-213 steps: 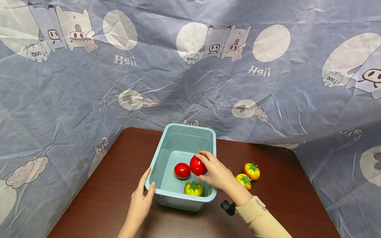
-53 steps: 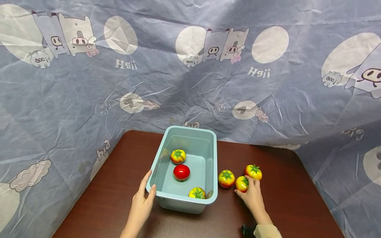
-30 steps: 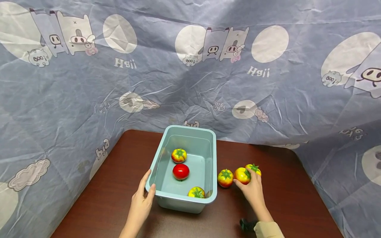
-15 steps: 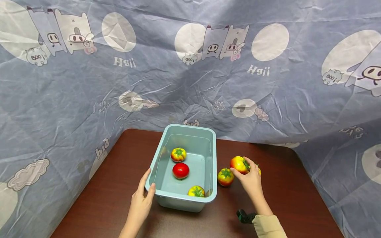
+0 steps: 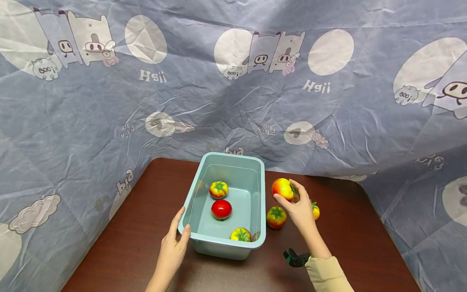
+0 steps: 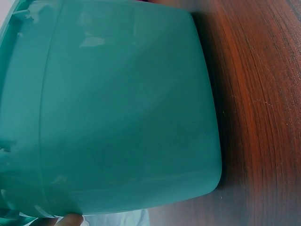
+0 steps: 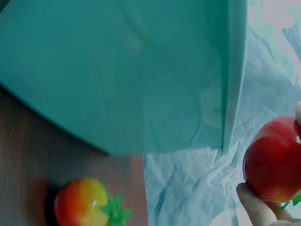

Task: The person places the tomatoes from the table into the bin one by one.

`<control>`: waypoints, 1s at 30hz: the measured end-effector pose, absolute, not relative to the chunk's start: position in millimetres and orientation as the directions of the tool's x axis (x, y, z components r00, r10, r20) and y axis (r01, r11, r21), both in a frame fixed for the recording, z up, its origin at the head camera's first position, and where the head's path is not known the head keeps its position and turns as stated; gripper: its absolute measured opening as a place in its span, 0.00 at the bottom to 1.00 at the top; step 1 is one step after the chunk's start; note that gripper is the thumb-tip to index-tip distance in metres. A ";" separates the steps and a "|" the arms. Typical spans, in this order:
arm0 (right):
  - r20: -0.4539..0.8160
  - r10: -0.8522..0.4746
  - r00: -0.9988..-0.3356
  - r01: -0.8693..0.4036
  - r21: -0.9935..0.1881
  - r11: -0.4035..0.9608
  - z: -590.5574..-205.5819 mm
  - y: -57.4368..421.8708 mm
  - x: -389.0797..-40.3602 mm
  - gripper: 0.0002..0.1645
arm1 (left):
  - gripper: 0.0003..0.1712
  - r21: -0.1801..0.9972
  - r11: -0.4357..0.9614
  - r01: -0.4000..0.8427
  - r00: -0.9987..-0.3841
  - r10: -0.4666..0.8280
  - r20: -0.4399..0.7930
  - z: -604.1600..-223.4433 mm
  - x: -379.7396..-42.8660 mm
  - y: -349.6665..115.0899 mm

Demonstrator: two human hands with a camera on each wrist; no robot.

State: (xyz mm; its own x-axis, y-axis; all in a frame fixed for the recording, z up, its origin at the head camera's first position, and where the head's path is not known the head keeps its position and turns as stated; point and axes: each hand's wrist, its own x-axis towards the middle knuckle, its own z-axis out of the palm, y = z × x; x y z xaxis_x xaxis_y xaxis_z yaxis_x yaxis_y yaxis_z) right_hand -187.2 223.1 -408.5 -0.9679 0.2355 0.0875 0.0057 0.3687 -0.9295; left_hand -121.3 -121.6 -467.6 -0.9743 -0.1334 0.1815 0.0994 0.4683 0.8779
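A light blue-green plastic bin (image 5: 228,252) stands on the table; the left wrist view is mostly filled by its wall (image 6: 122,108). My left hand (image 5: 172,247) holds its near left corner, thumb on the near side and fingers along the left side. My right hand (image 5: 300,209) grips a glossy red-and-yellow tomato (image 5: 283,189) above the table, just right of the bin, its green stem end toward the palm. The right wrist view shows this tomato's red side (image 7: 270,162). Inside the bin lie a red tomato (image 5: 221,209), a red-and-yellow one (image 5: 219,190) and a yellow one (image 5: 240,235).
Beside the bin's right wall sits another tomato (image 5: 276,217). One more tomato (image 5: 315,211) lies farther right, partly behind my right hand. A dark wrist device (image 5: 295,258) shows by my right sleeve. A printed grey-blue cloth (image 5: 219,101) hangs behind the brown table (image 5: 120,247).
Earlier my right hand held a red tomato inside the bin; a red-and-yellow one later lies there. Since then it has lifted another tomato off the table, up and leftward. My left hand stays put.
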 end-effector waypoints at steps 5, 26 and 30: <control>0.091 0.149 -0.985 -0.049 -0.962 0.267 -399.5 209.8 -188.4 0.45 | 0.31 0.877 0.471 0.092 -0.975 -0.134 0.175 -467.8 -121.2 -121.7; 0.177 -0.008 -0.984 -0.161 -0.877 0.453 -394.3 171.3 -196.5 0.45 | 0.32 0.886 0.456 0.080 -0.979 -0.133 0.157 -468.2 -123.2 -122.6; 0.255 -0.055 -0.965 -0.243 -0.799 0.550 -395.9 165.8 -196.8 0.45 | 0.32 0.886 0.456 0.084 -0.978 -0.132 0.161 -468.5 -122.9 -122.8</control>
State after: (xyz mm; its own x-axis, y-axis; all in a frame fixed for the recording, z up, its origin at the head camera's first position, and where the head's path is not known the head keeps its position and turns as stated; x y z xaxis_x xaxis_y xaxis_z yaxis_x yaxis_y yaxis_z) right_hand -196.8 165.8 -395.9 -0.9654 -0.0552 0.2549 -0.2425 0.5498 -0.7993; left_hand -122.9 -122.8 -468.5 -0.9780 -0.1324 0.1609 0.0840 0.4560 0.8860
